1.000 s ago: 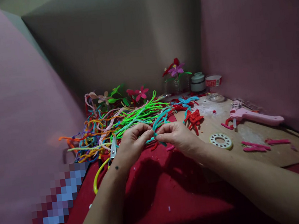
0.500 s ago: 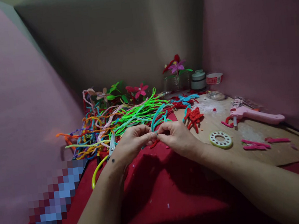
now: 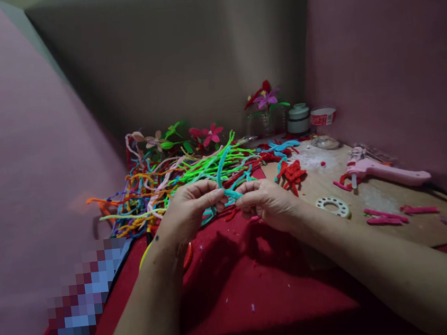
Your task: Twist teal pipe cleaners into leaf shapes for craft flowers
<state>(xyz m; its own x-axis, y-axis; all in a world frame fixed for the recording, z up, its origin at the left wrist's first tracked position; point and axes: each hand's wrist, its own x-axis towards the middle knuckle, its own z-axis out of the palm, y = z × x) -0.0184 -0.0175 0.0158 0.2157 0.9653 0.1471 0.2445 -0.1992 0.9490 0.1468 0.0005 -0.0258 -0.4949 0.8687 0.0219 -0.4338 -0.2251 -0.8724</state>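
A turquoise pipe cleaner point(image 3: 232, 193) is pinched between both of my hands above the red cloth. My left hand point(image 3: 195, 205) is closed on it, thumb against the fingers. My right hand point(image 3: 262, 198) pinches it a short way to the right. One curved length of it stands up from the left fingers, and a short stretch shows between the two hands. Behind the hands lies a pile of green pipe cleaners point(image 3: 207, 168), with orange, pink, purple and yellow ones point(image 3: 141, 197) to the left.
On the cardboard point(image 3: 375, 245) at right lie a pink glue gun point(image 3: 391, 170), a round holed disc point(image 3: 332, 207), red pieces point(image 3: 293, 173) and pink strips point(image 3: 384, 217). Fuzzy flowers point(image 3: 212, 134) and a pale green jar point(image 3: 298, 119) stand behind. Yellow-handled scissors point(image 3: 144, 255) are partly hidden by my left arm.
My hands have moved slightly apart, so a stretch of the turquoise pipe cleaner now shows between them. Its upright length leans further left. My left arm now covers more of the scissors.
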